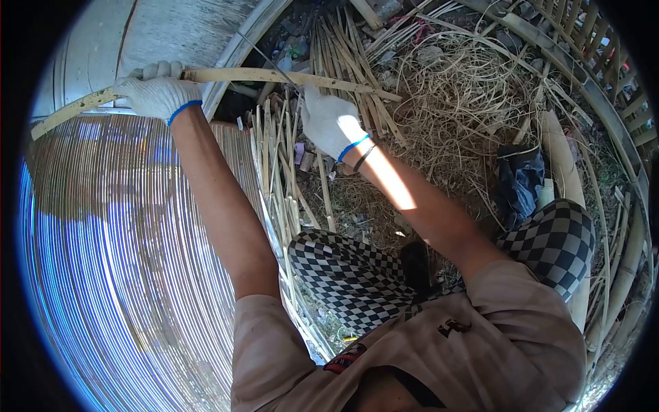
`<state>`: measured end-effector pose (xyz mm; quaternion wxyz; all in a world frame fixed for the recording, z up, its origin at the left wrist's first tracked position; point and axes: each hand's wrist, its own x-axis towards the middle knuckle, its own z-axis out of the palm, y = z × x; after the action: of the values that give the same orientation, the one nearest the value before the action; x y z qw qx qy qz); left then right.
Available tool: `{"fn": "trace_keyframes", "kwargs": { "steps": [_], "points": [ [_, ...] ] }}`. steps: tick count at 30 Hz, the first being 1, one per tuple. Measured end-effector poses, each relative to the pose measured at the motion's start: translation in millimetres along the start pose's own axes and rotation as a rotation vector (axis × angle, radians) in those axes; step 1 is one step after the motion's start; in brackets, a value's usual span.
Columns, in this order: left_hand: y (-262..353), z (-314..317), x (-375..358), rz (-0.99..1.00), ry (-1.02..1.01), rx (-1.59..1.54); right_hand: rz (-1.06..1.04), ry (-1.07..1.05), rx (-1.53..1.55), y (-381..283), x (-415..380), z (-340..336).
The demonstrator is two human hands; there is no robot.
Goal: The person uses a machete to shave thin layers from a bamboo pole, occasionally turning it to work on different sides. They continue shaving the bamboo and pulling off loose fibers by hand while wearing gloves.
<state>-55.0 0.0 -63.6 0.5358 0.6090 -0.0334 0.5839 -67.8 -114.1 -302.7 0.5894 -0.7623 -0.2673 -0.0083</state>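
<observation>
A long pale bamboo strip [237, 75] runs across the top of the view, bending down at its left end. My left hand [159, 95], in a white knitted glove with a blue cuff, is closed around it. My right hand [331, 125], gloved the same way, is closed just below the strip's right part. From it a long thin knife [263, 55] reaches up and left, its blade edge-on and crossing the strip. The knife's handle is hidden in the glove.
On the left lies a slatted screen [144, 226], partly sunlit, below a pale panel [178, 34]. Split bamboo sticks [340, 58] and a heap of curled shavings [453, 89] cover the ground. A dark plastic bag [519, 180] lies near my checkered trousers [350, 275].
</observation>
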Motion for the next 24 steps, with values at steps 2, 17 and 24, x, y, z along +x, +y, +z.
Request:
{"fn": "trace_keyframes", "kwargs": {
  "steps": [2, 17, 24],
  "points": [
    [0, -3, 4, -0.005, 0.072, 0.056, -0.028, 0.02, -0.075, 0, 1, 11],
    [8, -17, -1, 0.018, 0.024, 0.041, -0.301, 0.09, -0.283, -4, 12, 30],
    [10, -3, -8, 0.029, -0.031, 0.033, -0.074, -0.007, -0.036, -16, 11, 3]
  ]
}}
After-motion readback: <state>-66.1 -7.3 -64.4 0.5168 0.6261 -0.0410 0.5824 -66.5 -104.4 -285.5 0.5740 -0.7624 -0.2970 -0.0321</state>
